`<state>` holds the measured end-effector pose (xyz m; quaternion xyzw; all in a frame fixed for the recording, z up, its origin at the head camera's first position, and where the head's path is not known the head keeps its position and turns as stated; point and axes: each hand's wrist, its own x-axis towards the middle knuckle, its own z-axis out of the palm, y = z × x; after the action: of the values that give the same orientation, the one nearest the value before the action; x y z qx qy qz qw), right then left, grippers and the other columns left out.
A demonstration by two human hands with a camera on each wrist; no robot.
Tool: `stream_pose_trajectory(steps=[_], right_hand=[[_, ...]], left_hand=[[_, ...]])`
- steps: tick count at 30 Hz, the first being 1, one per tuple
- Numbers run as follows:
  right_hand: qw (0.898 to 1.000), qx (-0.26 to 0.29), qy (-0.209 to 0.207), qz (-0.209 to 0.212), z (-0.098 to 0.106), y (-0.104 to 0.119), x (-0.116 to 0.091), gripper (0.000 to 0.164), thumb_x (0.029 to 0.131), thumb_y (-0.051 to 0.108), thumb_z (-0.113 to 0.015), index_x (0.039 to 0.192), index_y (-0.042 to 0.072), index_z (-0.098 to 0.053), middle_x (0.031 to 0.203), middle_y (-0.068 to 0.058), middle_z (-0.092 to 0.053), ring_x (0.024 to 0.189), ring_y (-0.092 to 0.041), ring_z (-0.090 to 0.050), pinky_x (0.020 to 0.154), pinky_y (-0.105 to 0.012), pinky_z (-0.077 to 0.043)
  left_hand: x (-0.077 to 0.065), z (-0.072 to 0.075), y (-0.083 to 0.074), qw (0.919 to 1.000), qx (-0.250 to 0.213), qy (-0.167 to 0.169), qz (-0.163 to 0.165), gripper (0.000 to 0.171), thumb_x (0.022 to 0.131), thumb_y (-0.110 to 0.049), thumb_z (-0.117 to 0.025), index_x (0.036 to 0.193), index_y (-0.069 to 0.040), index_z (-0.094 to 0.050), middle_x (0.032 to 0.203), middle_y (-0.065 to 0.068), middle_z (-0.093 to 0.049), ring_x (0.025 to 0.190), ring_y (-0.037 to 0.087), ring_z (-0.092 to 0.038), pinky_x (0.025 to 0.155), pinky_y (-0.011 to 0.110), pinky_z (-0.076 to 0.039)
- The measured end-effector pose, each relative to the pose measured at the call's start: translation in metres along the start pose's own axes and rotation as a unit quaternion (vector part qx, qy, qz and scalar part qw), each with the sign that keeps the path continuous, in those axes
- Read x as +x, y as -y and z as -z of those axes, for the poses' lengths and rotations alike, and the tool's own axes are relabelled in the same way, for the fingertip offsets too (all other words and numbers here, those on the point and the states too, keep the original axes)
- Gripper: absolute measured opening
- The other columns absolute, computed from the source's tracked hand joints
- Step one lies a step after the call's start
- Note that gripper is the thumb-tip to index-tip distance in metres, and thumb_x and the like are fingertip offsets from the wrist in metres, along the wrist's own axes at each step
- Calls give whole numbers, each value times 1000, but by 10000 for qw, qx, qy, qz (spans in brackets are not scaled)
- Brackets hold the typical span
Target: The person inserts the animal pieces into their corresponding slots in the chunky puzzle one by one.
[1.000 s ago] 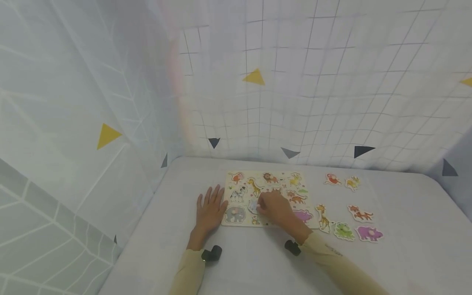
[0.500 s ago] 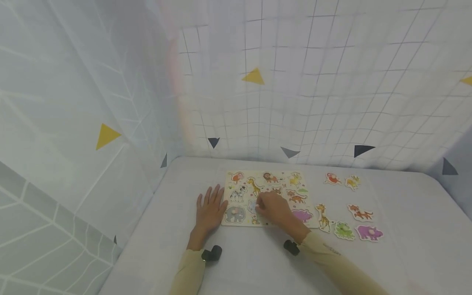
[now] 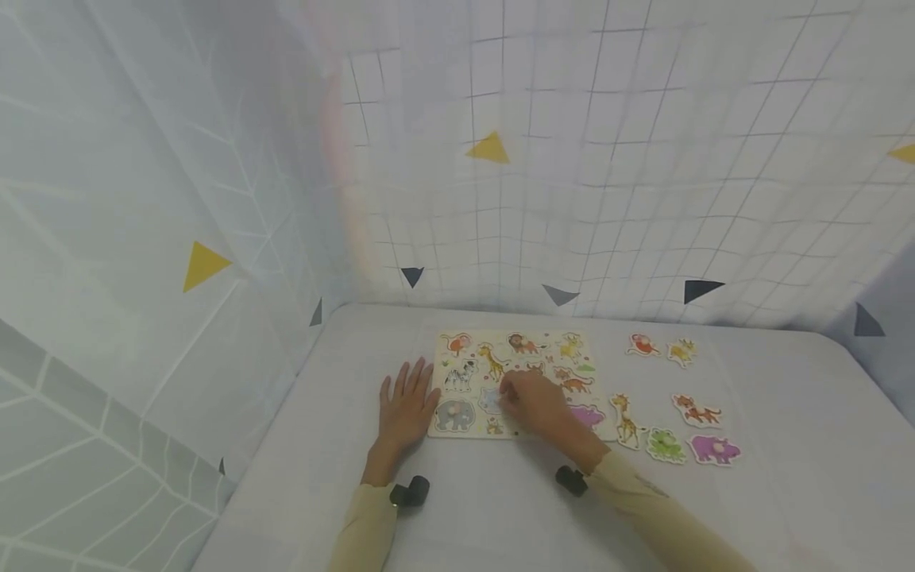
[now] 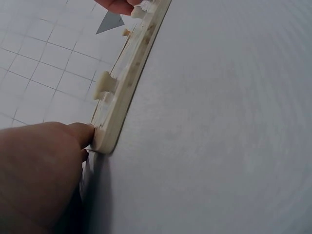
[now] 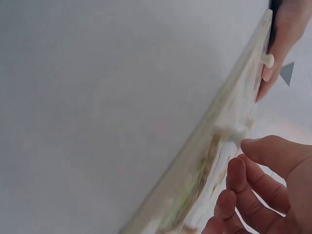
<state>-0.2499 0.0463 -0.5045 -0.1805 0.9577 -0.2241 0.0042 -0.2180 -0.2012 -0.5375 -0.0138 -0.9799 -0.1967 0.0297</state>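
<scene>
My left hand [image 3: 405, 407] lies flat with spread fingers on the cloth at the left edge of the puzzle board [image 3: 465, 437]; its thumb touches the board's corner in the left wrist view. Over the board, my right hand [image 3: 532, 403] has loosely curled fingers beside a pale blue-grey animal piece [image 3: 489, 400]. That piece's white knob [image 4: 138, 12] shows just below the right fingertips in the left wrist view. In the right wrist view nothing shows between thumb [image 5: 263, 148] and index finger. A grey elephant piece [image 3: 455, 415] with a knob sits at the board's front left corner.
Right of the board lie loose knobbed pieces: a monkey [image 3: 643, 345], a yellow horned animal [image 3: 682, 352], a giraffe [image 3: 626, 421], a tiger [image 3: 696, 411], a green frog [image 3: 665, 445] and a purple hippo [image 3: 714, 450]. A patterned curtain [image 3: 557, 199] stands behind the table.
My right hand has shifted slightly right, showing more of the blue-grey piece, which was tilted earlier and now lies flatter. The left hand has stayed in place.
</scene>
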Motion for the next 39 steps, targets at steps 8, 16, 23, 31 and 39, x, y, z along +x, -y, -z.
stream_pose_trajectory(steps=[8, 16, 23, 31, 39], right_hand=[[9999, -60, 19, -108, 24, -20, -9, 9, 94, 14, -71, 102, 13, -74, 100, -4, -76, 89, -19, -67, 78, -40, -59], [9982, -119, 437, -399, 48, -43, -13, 13, 97, 21, -67, 104, 11, -72, 97, -4, -74, 79, -18, -63, 67, -36, -55], [9922, -676, 830, -647, 58, -66, -20, 10, 89, 17, -71, 95, 9, -68, 87, -4, -69, 75, -20, -58, 67, -38, -54], [9863, -803, 1168, -843, 82, -76, -27, 12, 93, 15, -66, 97, 5, -67, 82, -6, -67, 70, -21, -57, 61, -35, -48], [9754, -1079, 1455, -1257, 93, -81, -36, 25, 93, 18, -68, 107, -3, -67, 79, -9, -61, 70, -24, -55, 64, -37, -43]], left_hand=[[-2, 0, 2, 10000, -16, -31, -2, 59, 109, -41, -37, 162, -15, -32, 173, 6, -24, 162, 35, -15, 131, 64, -6], [-1, -3, 4, 9998, -137, -144, -81, 58, 108, -38, -37, 161, -12, -33, 172, 10, -26, 161, 37, -15, 130, 66, -4], [-2, -3, 3, 9998, -114, -139, -115, 58, 108, -38, -40, 161, -13, -34, 172, 9, -26, 161, 37, -17, 130, 66, -7], [1, -12, 8, 9999, -16, -134, -40, 60, 109, -43, -36, 163, -17, -29, 174, 4, -21, 163, 33, -12, 131, 63, -4], [-1, -6, 2, 9997, -111, -203, -100, 59, 108, -38, -39, 161, -14, -33, 172, 8, -26, 162, 36, -16, 131, 64, -6]])
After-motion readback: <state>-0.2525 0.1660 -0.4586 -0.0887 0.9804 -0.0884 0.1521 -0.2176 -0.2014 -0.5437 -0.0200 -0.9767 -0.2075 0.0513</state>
